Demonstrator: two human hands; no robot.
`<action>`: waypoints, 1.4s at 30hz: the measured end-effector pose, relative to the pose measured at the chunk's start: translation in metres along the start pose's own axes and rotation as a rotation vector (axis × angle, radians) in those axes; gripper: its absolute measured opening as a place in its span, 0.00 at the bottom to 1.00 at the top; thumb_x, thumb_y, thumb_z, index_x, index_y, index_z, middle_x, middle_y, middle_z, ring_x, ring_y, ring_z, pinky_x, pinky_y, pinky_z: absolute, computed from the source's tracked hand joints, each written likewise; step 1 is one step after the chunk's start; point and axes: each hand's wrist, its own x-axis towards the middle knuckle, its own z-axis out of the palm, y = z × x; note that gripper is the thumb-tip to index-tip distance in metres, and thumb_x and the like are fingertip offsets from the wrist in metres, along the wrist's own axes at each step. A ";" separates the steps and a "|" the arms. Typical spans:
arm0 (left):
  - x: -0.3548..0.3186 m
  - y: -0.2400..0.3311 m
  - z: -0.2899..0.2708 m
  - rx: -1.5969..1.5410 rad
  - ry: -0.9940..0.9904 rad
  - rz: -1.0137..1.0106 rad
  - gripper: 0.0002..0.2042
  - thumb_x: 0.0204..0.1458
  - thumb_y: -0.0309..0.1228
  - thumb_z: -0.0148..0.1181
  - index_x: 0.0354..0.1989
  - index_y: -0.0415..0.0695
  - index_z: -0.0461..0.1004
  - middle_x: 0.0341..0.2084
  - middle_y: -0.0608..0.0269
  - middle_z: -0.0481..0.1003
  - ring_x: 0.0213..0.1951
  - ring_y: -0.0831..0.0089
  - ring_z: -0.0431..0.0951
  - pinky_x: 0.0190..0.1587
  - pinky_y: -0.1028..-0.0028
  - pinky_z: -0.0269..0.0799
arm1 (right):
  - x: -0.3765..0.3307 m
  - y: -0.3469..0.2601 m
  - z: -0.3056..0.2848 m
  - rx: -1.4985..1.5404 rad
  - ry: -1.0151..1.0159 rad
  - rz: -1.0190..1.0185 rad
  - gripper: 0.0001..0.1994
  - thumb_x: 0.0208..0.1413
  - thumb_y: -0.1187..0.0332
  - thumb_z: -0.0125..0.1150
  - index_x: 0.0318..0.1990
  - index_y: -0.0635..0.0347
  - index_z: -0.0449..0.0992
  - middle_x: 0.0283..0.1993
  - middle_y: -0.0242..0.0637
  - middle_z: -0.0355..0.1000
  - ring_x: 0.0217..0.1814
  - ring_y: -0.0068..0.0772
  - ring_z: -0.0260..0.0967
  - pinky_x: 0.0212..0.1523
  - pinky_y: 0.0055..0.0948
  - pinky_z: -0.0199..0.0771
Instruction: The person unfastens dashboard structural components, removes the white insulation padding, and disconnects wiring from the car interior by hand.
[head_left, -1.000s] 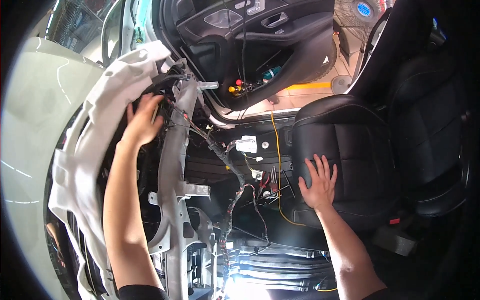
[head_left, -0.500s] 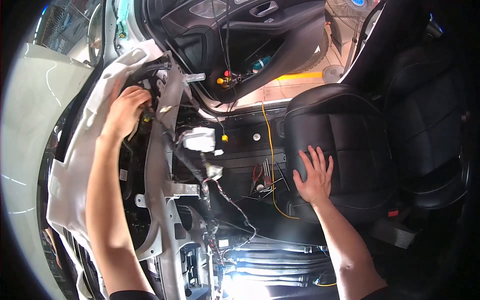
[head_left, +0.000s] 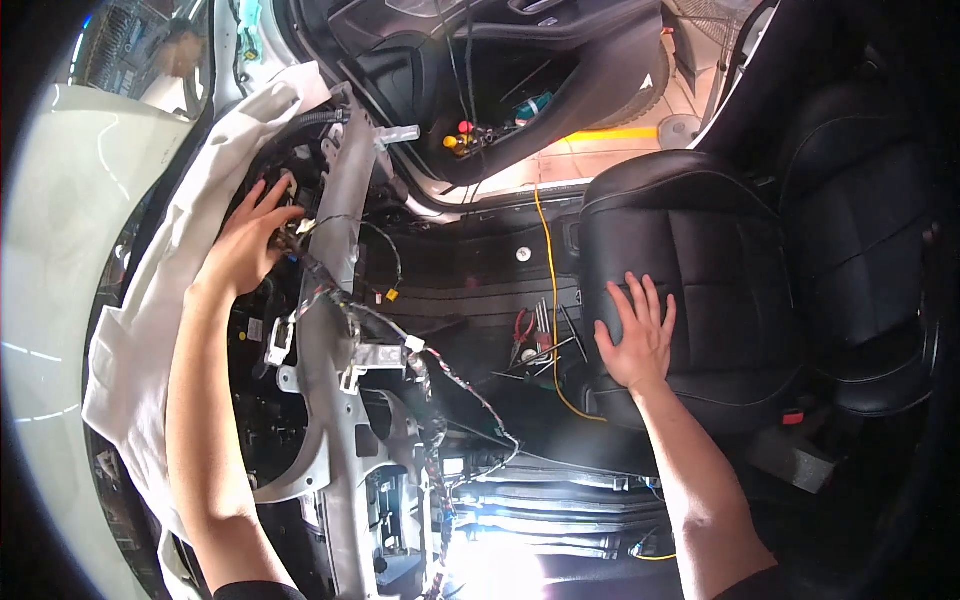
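My left hand (head_left: pixel 240 240) reaches between the white padded lining and the grey metal crossbeam (head_left: pixel 338 240). Its fingers are spread, with the thumb beside a bundled wiring harness (head_left: pixel 318 275); part of the bundle close to the palm is hidden. From there the harness runs over the crossbeam, with a white connector (head_left: pixel 280 342) hanging on the near-left side and a thin lead ending in a yellow plug (head_left: pixel 392 294). Flat on the black seat cushion (head_left: pixel 690 240) rests my right hand (head_left: pixel 638 340), fingers apart, holding nothing.
Red-handled pliers (head_left: pixel 522 328) and several metal tools lie on the floor beside the seat. A yellow cable (head_left: pixel 549 280) crosses there. The black door panel (head_left: pixel 560 80) stands open at the far side. White lining (head_left: pixel 150 330) borders the left; bright light glares at the bottom.
My left hand's fingers have spread from a curled grasp. The harness and its white connectors have swung left onto the crossbeam. My right hand stays on the seat; the view has shifted slightly.
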 end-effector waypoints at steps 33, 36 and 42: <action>-0.738 0.502 -0.011 -0.511 0.397 -1.339 0.11 0.48 0.21 0.56 0.41 0.39 0.76 0.43 0.51 0.74 0.47 0.55 0.73 0.52 0.61 0.68 | -0.022 -0.035 0.016 0.139 -0.142 -0.258 0.23 0.55 0.59 0.58 0.53 0.66 0.76 0.47 0.54 0.77 0.53 0.50 0.75 0.57 0.40 0.72; -0.812 0.530 0.027 -0.304 0.900 -1.815 0.16 0.63 0.27 0.52 0.57 0.36 0.62 0.51 0.51 0.66 0.51 0.61 0.68 0.57 0.66 0.63 | -0.173 -0.160 -0.036 1.067 -0.261 -0.451 0.06 0.60 0.70 0.55 0.42 0.60 0.72 0.36 0.31 0.70 0.34 0.22 0.68 0.34 0.25 0.71; -0.797 0.487 0.030 -0.044 1.292 -1.765 0.17 0.60 0.39 0.59 0.44 0.35 0.69 0.39 0.54 0.69 0.42 0.62 0.70 0.42 0.70 0.71 | -0.343 -0.195 0.024 1.509 -1.430 0.740 0.45 0.55 0.34 0.53 0.73 0.49 0.48 0.74 0.49 0.46 0.74 0.44 0.49 0.65 0.58 0.57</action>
